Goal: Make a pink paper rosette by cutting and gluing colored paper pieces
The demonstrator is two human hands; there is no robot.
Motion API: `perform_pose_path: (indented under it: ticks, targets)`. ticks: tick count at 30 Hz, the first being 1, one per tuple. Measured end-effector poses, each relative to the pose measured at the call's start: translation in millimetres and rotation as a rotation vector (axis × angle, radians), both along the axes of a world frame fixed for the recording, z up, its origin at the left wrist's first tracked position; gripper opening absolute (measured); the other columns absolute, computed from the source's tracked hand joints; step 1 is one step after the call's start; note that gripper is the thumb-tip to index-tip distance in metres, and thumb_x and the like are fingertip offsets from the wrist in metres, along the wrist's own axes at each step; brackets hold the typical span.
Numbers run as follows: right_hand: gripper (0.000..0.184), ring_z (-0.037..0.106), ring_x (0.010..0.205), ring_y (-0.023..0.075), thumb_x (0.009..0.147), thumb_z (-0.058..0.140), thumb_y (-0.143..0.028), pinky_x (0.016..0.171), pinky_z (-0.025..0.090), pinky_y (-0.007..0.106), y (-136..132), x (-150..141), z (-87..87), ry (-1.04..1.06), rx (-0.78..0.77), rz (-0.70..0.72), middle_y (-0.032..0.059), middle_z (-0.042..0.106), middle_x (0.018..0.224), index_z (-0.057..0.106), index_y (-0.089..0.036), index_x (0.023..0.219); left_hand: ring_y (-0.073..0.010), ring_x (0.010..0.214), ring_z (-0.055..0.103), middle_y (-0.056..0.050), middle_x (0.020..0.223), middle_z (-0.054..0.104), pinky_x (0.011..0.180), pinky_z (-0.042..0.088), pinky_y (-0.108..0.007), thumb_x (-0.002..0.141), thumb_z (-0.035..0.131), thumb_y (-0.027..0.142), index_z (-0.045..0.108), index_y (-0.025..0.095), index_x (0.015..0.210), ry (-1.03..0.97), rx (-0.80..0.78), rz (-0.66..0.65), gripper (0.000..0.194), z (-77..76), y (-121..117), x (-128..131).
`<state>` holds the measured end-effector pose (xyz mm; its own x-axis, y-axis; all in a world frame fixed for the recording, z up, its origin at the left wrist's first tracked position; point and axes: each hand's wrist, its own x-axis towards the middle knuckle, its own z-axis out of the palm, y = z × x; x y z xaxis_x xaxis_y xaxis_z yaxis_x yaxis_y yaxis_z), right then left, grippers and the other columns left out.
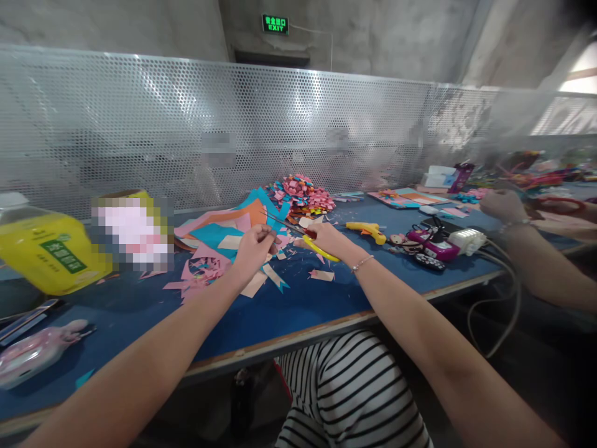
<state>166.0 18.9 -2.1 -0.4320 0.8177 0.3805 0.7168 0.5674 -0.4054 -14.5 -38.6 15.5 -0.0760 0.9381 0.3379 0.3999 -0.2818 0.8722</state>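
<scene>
My right hand is closed round a pair of scissors with yellow handles. The blades point left and away over the paper, toward my left hand. Thumb and fingers of that left hand are pinched together just short of the blades; what is between them is too small to make out. Behind it lie sheets of blue, orange and pink paper. Pink paper strips lie left of my left wrist. Small cut pieces, among them a blue strip, are scattered below my hands.
A heap of folded paper pieces stands against the perforated metal screen. To the right lie a yellow glue gun and a white power strip. A yellow jug stands left. Another person's hand is at far right.
</scene>
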Motion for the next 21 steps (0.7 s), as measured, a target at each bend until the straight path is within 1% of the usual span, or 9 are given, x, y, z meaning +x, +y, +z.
perform_pose_path:
  ticks: [3,6,10,12,14,17,19,21]
  targets:
    - [0.050,0.040,0.051,0.0094,0.069,0.052,-0.065,0.050,0.026,0.023,-0.6,1.2,2.1,-0.011,-0.018,-0.021,-0.0007,0.048,0.055,0.051,-0.017,0.058,-0.0087,0.046,0.050,0.001,0.057,0.059,0.050,0.040,-0.022,0.074,0.048,0.023,0.048,0.018,0.069,-0.012,0.009,0.005,0.008,-0.1,-0.4,0.5]
    - [0.050,0.044,0.052,0.0112,0.070,0.051,-0.065,0.051,0.027,0.024,1.6,3.4,5.2,-0.052,-0.010,-0.065,0.0017,0.052,0.056,0.053,-0.017,0.059,-0.0086,0.046,0.050,0.000,0.060,0.060,0.051,0.041,-0.023,0.074,0.048,0.023,0.047,0.018,0.069,-0.013,0.012,0.004,0.007,-1.6,1.3,-0.3]
    - [0.045,0.054,0.062,0.0171,0.075,0.049,-0.059,0.055,0.033,0.026,7.9,9.5,6.8,-0.130,0.023,-0.144,0.0092,0.061,0.067,0.058,-0.016,0.067,-0.0088,0.048,0.051,-0.001,0.066,0.061,0.050,0.042,-0.023,0.073,0.050,0.026,0.048,0.017,0.072,-0.049,-0.012,-0.017,0.009,-3.9,3.5,-1.2]
    - [0.040,0.058,0.068,0.0212,0.076,0.052,-0.053,0.057,0.035,0.027,11.0,13.8,5.0,-0.203,-0.018,-0.194,0.0142,0.064,0.075,0.060,-0.014,0.070,-0.0095,0.051,0.053,-0.001,0.067,0.061,0.052,0.043,-0.023,0.072,0.051,0.029,0.049,0.017,0.073,-0.068,-0.037,-0.042,0.012,-4.6,3.0,-0.6]
    - [0.031,0.060,0.072,0.0236,0.073,0.058,-0.045,0.057,0.037,0.028,13.2,17.6,1.9,-0.266,-0.105,-0.219,0.0164,0.065,0.080,0.062,-0.014,0.073,-0.0111,0.055,0.056,0.000,0.066,0.061,0.055,0.045,-0.024,0.070,0.053,0.032,0.051,0.018,0.072,-0.066,-0.055,-0.074,0.014,-5.0,1.7,0.2]
    - [0.023,0.061,0.071,0.0230,0.069,0.063,-0.037,0.056,0.039,0.027,13.8,19.2,-2.0,-0.296,-0.220,-0.198,0.0141,0.066,0.077,0.064,-0.015,0.073,-0.0117,0.055,0.053,0.001,0.057,0.057,0.052,0.042,-0.023,0.067,0.057,0.036,0.053,0.018,0.063,0.049,-0.043,-0.113,0.019,-5.7,0.3,0.5]
    - [0.023,0.061,0.070,0.0228,0.069,0.062,-0.038,0.056,0.039,0.027,12.8,17.4,-2.2,-0.293,-0.216,-0.190,0.0134,0.066,0.073,0.064,-0.015,0.070,-0.0114,0.054,0.051,0.002,0.055,0.056,0.051,0.041,-0.022,0.066,0.059,0.038,0.056,0.019,0.059,0.142,-0.022,-0.140,0.021,-6.7,0.7,0.2]
    - [0.025,0.061,0.072,0.0233,0.071,0.060,-0.039,0.058,0.040,0.027,12.1,16.0,-0.3,-0.284,-0.168,-0.207,0.0139,0.065,0.071,0.064,-0.014,0.068,-0.0125,0.057,0.053,0.001,0.058,0.059,0.055,0.043,-0.023,0.064,0.061,0.039,0.060,0.019,0.061,0.186,-0.017,-0.179,0.020,-8.5,2.0,-0.1]
